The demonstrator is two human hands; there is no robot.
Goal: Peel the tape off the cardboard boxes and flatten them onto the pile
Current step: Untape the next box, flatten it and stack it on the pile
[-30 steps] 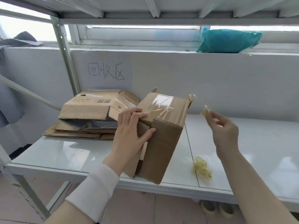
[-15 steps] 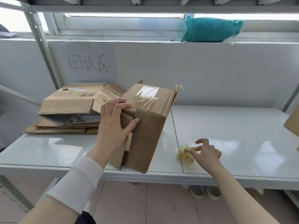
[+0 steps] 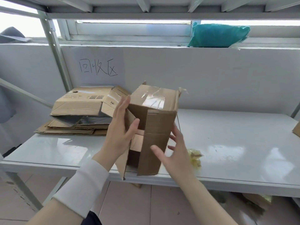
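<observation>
A brown cardboard box (image 3: 158, 127) stands on its end at the front of the white shelf (image 3: 227, 143), its flaps open toward me and clear tape (image 3: 153, 99) still across its top face. My left hand (image 3: 121, 130) presses flat against the box's left flap, fingers straight. My right hand (image 3: 174, 153) is spread open at the box's lower right edge, fingers touching or just off the cardboard. A pile of flattened boxes (image 3: 78, 117) lies at the back left of the shelf. A crumpled wad of yellowish peeled tape (image 3: 195, 157) lies on the shelf beside my right hand.
A paper sign with handwritten characters (image 3: 98, 69) hangs on the wall above the pile. A teal bag (image 3: 217, 35) sits on the window ledge. Another cardboard corner (image 3: 297, 130) shows at the right edge. Tape scraps and cardboard (image 3: 253, 200) lie on the floor below.
My right hand dropped the peeled tape onto the wad on the shelf and came back to the box's right side. My left hand's fingers straightened against the flap.
</observation>
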